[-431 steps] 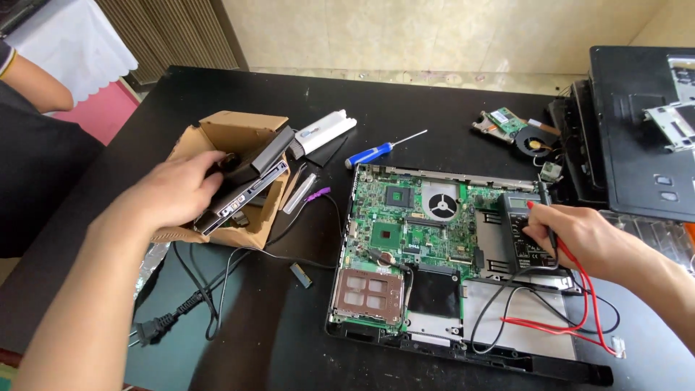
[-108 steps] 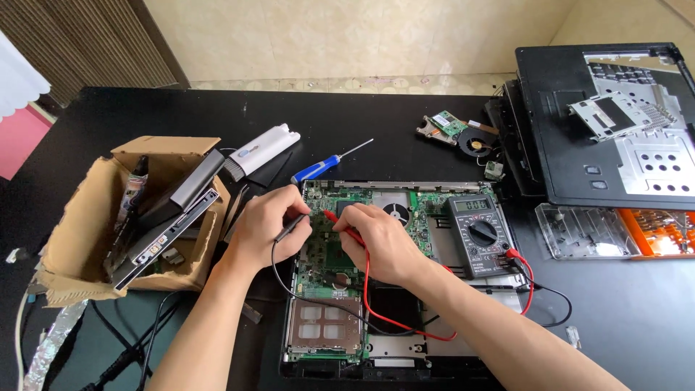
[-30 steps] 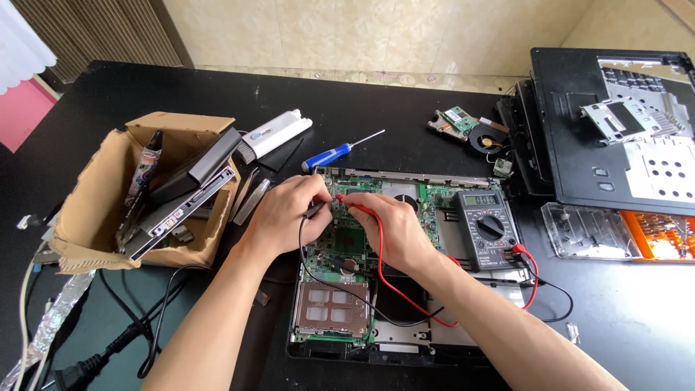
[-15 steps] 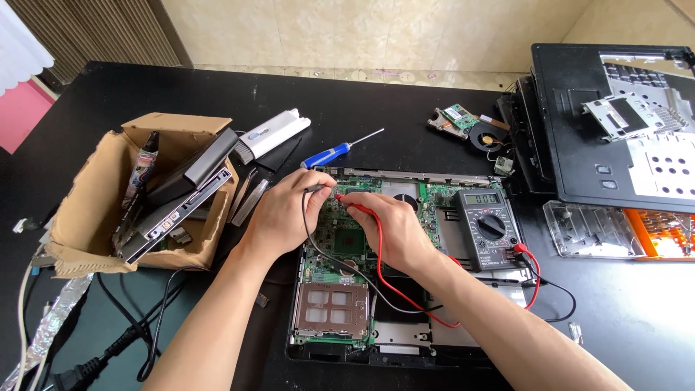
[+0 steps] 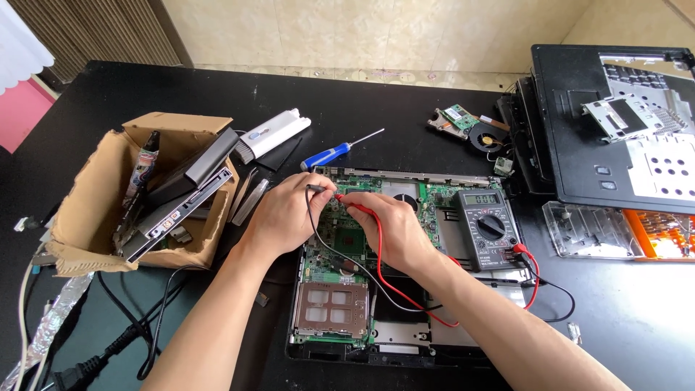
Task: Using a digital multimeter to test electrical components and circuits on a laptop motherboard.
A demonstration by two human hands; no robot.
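An opened laptop base with a green circuit board (image 5: 340, 242) lies on the black table. My left hand (image 5: 284, 213) pinches a black test probe (image 5: 317, 187) over the board's upper left. Just to its right, my right hand (image 5: 391, 230) holds a red test probe (image 5: 353, 205) with its tip down on the board. Red and black leads (image 5: 384, 286) trail from the probes across the board to a dark multimeter (image 5: 486, 228), which rests on the laptop's right side.
A torn cardboard box (image 5: 90, 217) with drives and parts stands at the left. A blue-handled screwdriver (image 5: 331, 153) and a white tool (image 5: 271, 134) lie behind the board. A fan assembly (image 5: 474, 130), black laptop covers (image 5: 615, 130) and a clear case (image 5: 590, 230) sit at the right. Power cables (image 5: 108, 340) lie front left.
Both hands stay on the board with the probes; they have shifted only slightly, and the view has drifted a little.
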